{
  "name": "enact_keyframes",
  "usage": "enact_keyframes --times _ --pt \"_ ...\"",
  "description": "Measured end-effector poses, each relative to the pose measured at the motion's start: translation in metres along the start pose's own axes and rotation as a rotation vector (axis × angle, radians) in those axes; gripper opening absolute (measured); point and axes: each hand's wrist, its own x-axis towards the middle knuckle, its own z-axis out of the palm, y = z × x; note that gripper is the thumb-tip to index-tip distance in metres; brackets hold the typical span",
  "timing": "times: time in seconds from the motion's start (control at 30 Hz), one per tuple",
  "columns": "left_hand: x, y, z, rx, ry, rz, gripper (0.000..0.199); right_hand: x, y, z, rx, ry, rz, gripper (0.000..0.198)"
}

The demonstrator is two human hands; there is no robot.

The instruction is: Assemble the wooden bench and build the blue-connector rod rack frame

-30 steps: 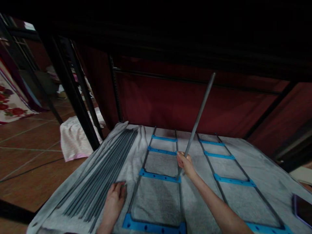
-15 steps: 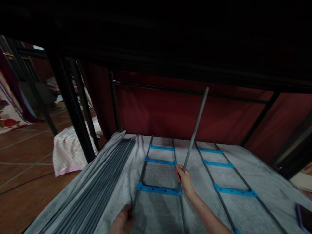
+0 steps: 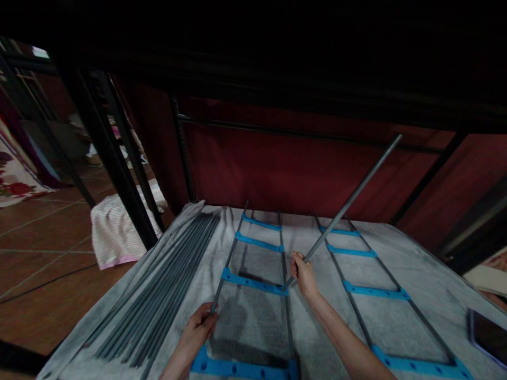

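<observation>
My right hand (image 3: 304,275) is closed around a grey tube (image 3: 352,196) that slants up and to the right. The tube's lower end meets the right end of a blue crosspiece (image 3: 253,282) on the left ladder-like frame. My left hand (image 3: 200,323) grips the left side rail (image 3: 218,293) of that frame, between two crosspieces. The frame's left side is raised off the cloth, its crosspieces tilting down to the right. A second frame of grey rails and blue crosspieces (image 3: 376,291) lies to the right of my right forearm.
A bundle of loose grey tubes (image 3: 170,279) lies on the grey cloth (image 3: 428,274) at left. A phone (image 3: 489,335) rests at the right edge. Dark metal posts (image 3: 106,142) and a low overhead beam (image 3: 253,68) surround the surface. A striped cloth (image 3: 116,229) hangs left.
My left hand has taken hold of the left rail and lifted that side of the frame. The tube in my right hand has tipped over to the right.
</observation>
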Motion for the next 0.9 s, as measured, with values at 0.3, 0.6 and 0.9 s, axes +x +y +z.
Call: enact_keyframes --times 0.3,0.6,0.9 --pt "-0.026 0.064 -0.003 -0.134 -0.056 0.04 0.058 -0.009 -0.007 -0.015 0.196 0.121 0.035 0.038" --pt "-0.055 0.106 0.009 -0.15 0.034 0.031 0.068 -0.03 0.031 -0.042 0.264 0.157 0.21 0.027" --pt "-0.077 0.137 0.008 -0.136 0.039 0.091 0.074 -0.047 0.074 -0.037 0.224 0.035 0.496 0.02"
